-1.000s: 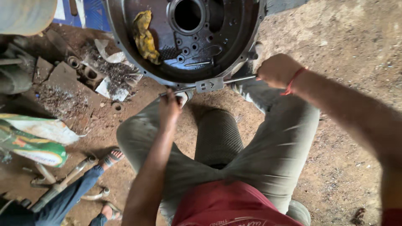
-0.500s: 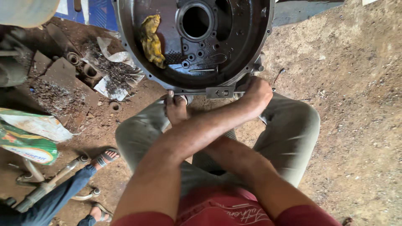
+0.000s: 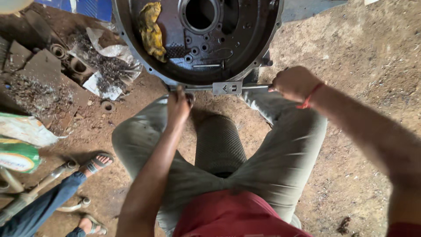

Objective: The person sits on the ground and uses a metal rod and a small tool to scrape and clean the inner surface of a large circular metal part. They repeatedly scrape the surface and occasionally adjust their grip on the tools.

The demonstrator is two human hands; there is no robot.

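Observation:
A long two-handled metal tap wrench [image 3: 227, 87] lies level across the near rim of a big dark round metal housing [image 3: 258, 41]. My left hand [image 3: 177, 105] is closed on the wrench's left handle. My right hand [image 3: 294, 83], with a red thread at the wrist, is closed on the right handle. A yellow rag [image 3: 151, 28] lies inside the housing beside its round centre hole [image 3: 200, 14]. I sit on the ground with my grey-trousered knees [image 3: 280, 145] spread around a dark ribbed block [image 3: 218, 142].
Metal shavings, torn paper and small metal rings [image 3: 107, 106] litter the ground at left. Another person's sandalled feet in jeans [image 3: 94, 164] stand at lower left beside a metal pipe [image 3: 39, 184]. A printed sack [image 3: 19, 145] lies at far left. Bare dirt floor [image 3: 364, 57] stretches right.
My arms were crossed over the wrench half a second ago. Now they are uncrossed and the wrench has turned back to level, with a hand on each end.

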